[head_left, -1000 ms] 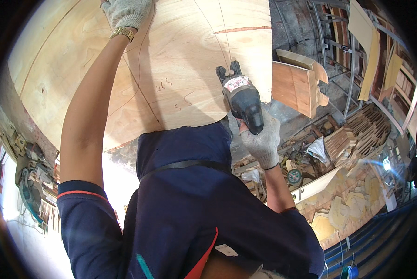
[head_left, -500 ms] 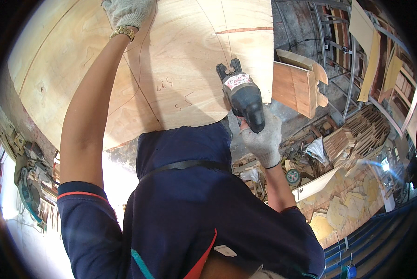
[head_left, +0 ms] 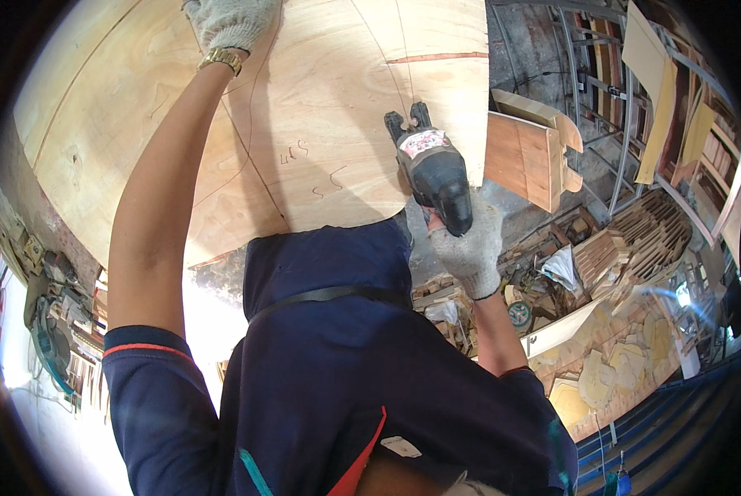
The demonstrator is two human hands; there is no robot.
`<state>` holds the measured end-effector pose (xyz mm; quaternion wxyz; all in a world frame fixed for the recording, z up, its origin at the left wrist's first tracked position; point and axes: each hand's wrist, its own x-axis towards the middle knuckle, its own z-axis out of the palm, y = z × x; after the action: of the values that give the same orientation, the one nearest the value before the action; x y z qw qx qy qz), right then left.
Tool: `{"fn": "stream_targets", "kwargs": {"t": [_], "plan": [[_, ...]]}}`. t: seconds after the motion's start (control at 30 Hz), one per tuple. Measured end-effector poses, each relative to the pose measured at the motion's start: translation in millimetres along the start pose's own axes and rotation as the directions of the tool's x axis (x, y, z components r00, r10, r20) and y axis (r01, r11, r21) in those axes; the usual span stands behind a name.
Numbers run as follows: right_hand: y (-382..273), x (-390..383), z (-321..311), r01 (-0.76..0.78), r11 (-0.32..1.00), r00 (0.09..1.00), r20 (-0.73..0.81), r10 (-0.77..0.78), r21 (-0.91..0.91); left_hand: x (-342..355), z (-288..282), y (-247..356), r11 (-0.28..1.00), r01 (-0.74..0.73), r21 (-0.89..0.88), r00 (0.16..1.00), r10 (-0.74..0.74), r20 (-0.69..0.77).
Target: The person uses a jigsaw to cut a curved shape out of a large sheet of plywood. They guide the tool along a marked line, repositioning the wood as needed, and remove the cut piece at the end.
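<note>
A large plywood sheet [head_left: 122, 140] with curved pencil lines and markings fills the upper part of the view. My left hand [head_left: 231, 23], gloved with a wristwatch below the glove, rests on it at the top, fingers spread forward and partly cut off by the frame. In my gloved right hand [head_left: 470, 248] is a black power tool [head_left: 441, 186], a jigsaw by its shape, with a patterned sticker. Its front end is on the sheet near the right edge, where two pencil lines run up from it. My fingers round its underside are largely hidden by the tool.
A wooden piece [head_left: 519, 157] stands right of the sheet, with metal frames [head_left: 623, 132] and leaning boards [head_left: 647, 50] beyond. Wood offcuts [head_left: 635, 231] lie below it, near a bench with cut pieces [head_left: 602, 372]. Tools [head_left: 48, 331] are piled at the far left.
The plywood, the power tool and my hands appear a few pixels farther right in the view. Both hands keep the same hold and posture.
</note>
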<state>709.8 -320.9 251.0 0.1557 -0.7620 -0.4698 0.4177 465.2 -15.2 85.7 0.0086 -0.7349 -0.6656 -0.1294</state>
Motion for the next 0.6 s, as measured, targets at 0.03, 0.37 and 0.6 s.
{"fn": "stream_targets", "kwargs": {"t": [0.03, 0.37, 0.6], "plan": [[0, 1, 0, -0.012, 1.0, 1.0, 0.008, 0.012, 0.009, 0, 0, -1, 1.0, -0.001, 0.004, 1.0, 0.001, 0.005], [-7, 8, -2, -0.049, 0.998, 0.998, 0.035, 0.047, 0.038, 1, 1, -1, 1.0, -0.002, 0.02, 0.999, 0.001, 0.034], [-10, 13, -5, -0.057, 0.997, 0.997, 0.056, 0.054, 0.055, 0, 5, -5, 0.999, -0.019, 0.038, 1.0, 0.019, 0.013]]}}
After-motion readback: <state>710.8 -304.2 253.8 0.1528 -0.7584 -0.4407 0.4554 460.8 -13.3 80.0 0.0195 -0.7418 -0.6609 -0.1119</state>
